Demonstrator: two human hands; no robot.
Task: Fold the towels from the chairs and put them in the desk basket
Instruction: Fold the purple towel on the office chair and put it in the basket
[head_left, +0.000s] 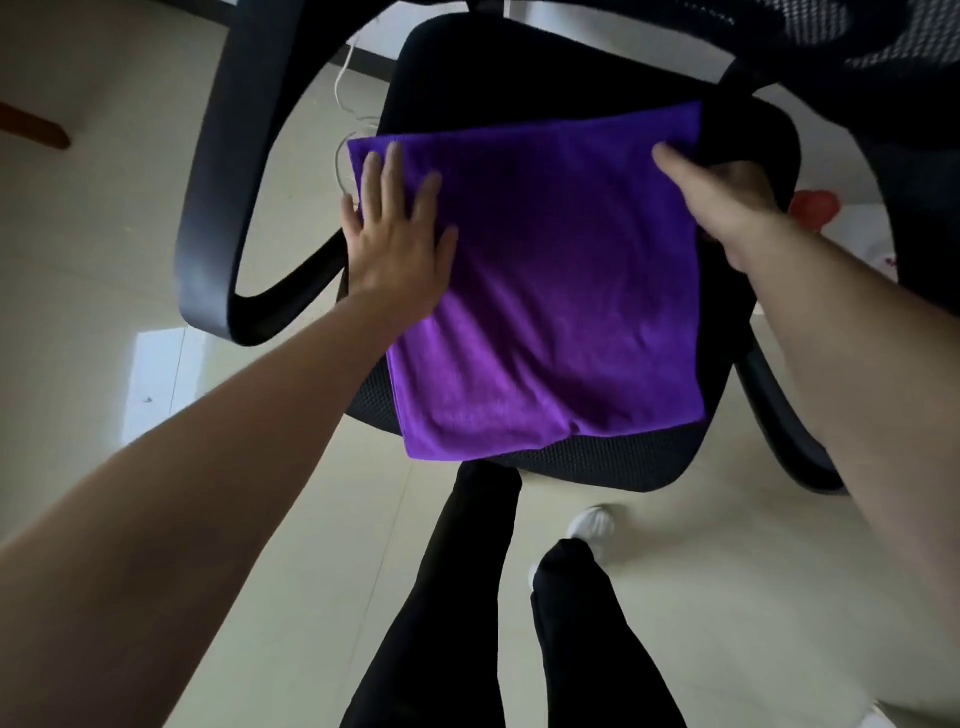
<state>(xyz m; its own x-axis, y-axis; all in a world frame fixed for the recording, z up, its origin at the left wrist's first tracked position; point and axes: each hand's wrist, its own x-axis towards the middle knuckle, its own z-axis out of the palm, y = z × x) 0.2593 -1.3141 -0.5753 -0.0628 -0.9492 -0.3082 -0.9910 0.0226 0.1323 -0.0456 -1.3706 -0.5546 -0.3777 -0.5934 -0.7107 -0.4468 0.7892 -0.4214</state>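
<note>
On the chair seat: a purple towel (545, 291) lies spread nearly flat, a rough square that covers most of the seat.
Towel edges: the near edge reaches the front of the seat; the far left corner hangs just past the seat's left side.
Towel surface: mostly smooth, with a few soft wrinkles toward the near edge.
Chair (519, 67): a black office chair with a mesh-textured seat cushion; the bare cushion shows beyond the towel's far edge and along the near rim.
Armrests: the left armrest (213, 208) loops wide at the left; the right one (779, 415) curves down at the near right.
Left hand (400, 234): open and flat, fingers spread wide, palm pressed on the towel's left edge near the far corner.
Right hand (722, 202): at the towel's far right edge, thumb lying on top of the cloth; the fingers are hidden behind the edge, so whether they pinch the cloth cannot be told.
Arms: both bare forearms reach in from the near side, well apart.
Floor (104, 260): pale glossy tiles, with a white cable (345, 78) lying to the far left of the chair and a red object (815, 205), too blurred to identify, at the right.
Person: black trouser legs and a white shoe (592, 525) stand just near the seat's front.
</note>
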